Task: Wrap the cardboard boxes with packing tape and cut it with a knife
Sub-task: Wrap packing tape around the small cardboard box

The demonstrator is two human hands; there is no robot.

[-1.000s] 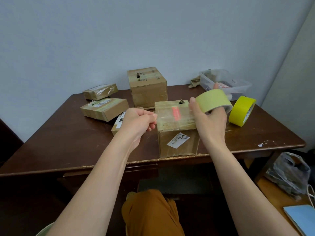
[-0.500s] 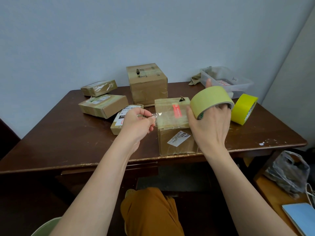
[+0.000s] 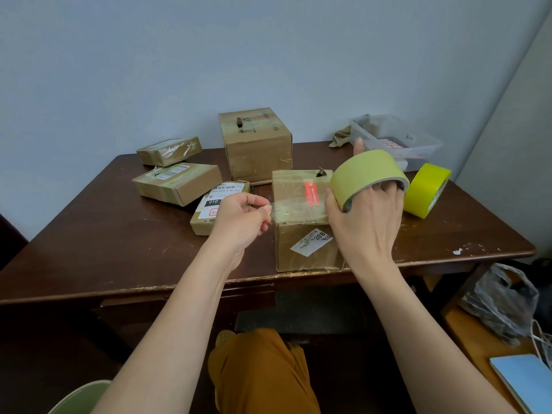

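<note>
A cardboard box (image 3: 304, 252) with a red sticker and a white label stands at the table's front edge. My right hand (image 3: 366, 218) grips a pale green tape roll (image 3: 366, 171), fingers through its core, just above the box's right side. A clear strip of tape (image 3: 295, 209) stretches from the roll across the box top to my left hand (image 3: 240, 218), which pinches its free end at the box's left edge. No knife is visible.
A taller box (image 3: 257, 144) stands behind. Two flat boxes (image 3: 176, 182) lie at the back left, another labelled one (image 3: 206, 216) under my left hand. A yellow tape roll (image 3: 425, 189) and a clear plastic bin (image 3: 397, 141) sit at the right of the dark table (image 3: 104, 234).
The roll in my right hand has risen and tipped slightly right. My left hand has pulled the tape end left and lowered it toward the box's left edge.
</note>
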